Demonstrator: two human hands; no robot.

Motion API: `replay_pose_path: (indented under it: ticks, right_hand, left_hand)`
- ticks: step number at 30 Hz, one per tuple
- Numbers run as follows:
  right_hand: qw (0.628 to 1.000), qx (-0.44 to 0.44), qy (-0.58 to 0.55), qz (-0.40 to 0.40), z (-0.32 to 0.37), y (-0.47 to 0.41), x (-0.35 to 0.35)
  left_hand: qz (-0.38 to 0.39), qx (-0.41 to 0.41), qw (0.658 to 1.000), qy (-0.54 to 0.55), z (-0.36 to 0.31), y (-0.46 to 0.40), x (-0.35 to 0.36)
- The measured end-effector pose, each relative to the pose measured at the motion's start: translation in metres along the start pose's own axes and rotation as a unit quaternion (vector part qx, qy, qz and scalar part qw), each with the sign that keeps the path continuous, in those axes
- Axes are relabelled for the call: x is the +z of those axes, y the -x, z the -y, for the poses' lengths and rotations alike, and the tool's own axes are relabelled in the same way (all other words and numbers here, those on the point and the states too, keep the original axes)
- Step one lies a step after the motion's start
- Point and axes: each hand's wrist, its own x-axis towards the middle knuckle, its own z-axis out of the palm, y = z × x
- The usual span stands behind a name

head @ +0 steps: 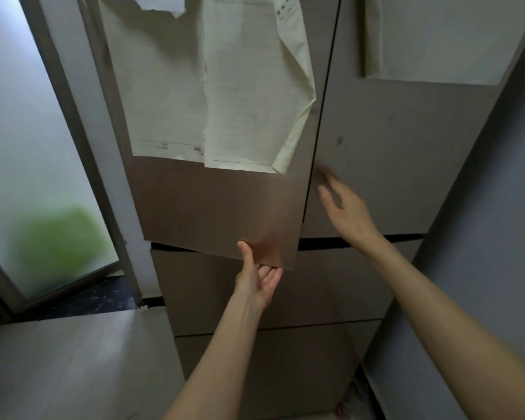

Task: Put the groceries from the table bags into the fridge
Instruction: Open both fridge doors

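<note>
Two hands (259,280) (344,207) – one fridge (225,207)

The left hand (259,278) reaches up palm-up, thumb raised, fingers curled out of sight. The right hand (344,207) stretches forward, fingers extended and blurred

Single head-worn view, looking forward and down, close to fridge (376,147) front; floor (58,359) near left.
</note>
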Motion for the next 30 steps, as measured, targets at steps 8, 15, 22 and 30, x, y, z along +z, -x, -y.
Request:
replay_pose_path:
  ticks: [8,15,22,30]
  right_hand:
    - [0.965,0.078,-0.244,0.045,0.050,0.057,0.016]
    - [0.971,0.088,-0.187,0.123,0.067,0.073,-0.001]
    - [0.990,0.010,-0.081,0.112,0.083,0.123,0.003]
    - [0.989,-0.029,-0.135,0.058,0.116,0.144,0.014]
  left_hand:
    - [0.002,-0.013,0.999,-0.052,-0.015,0.043,-0.017]
    - [-0.153,0.284,0.896,-0.306,-0.012,0.108,-0.022]
    - [-0.038,0.648,0.505,-0.569,-0.026,0.171,-0.021]
    - [-0.090,0.607,0.249,-0.749,-0.058,0.186,-0.059]
